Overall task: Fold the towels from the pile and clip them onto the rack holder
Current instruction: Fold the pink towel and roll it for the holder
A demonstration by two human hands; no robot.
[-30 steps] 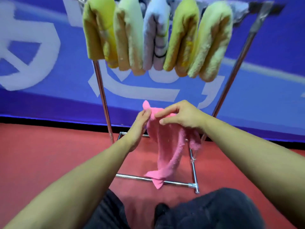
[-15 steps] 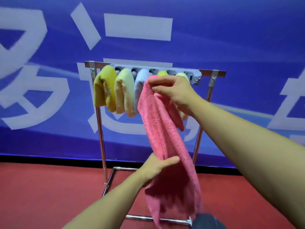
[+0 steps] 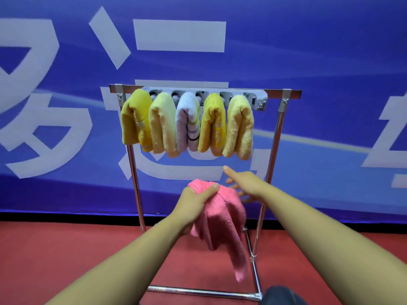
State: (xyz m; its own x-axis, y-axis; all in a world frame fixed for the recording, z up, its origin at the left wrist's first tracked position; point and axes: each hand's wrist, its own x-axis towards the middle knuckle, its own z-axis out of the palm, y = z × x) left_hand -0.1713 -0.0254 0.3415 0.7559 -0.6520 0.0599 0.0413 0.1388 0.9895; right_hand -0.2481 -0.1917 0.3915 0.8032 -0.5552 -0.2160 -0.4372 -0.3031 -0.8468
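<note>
Before the blue banner [image 3: 308,62] we see the metal rack [image 3: 273,155] whose grey clip holder [image 3: 259,102] grips five folded towels [image 3: 187,122], while below it our left hand [image 3: 193,201] clenches the bunched pink towel [image 3: 222,221] and our right hand [image 3: 246,183] hovers beside it, fingers spread and empty.

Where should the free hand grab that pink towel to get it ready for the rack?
Probably the loose tail of the pink towel, reached from the right and below. The left hand bunches its top; the right hand is open beside it, and the hanging end dangles free.
</note>
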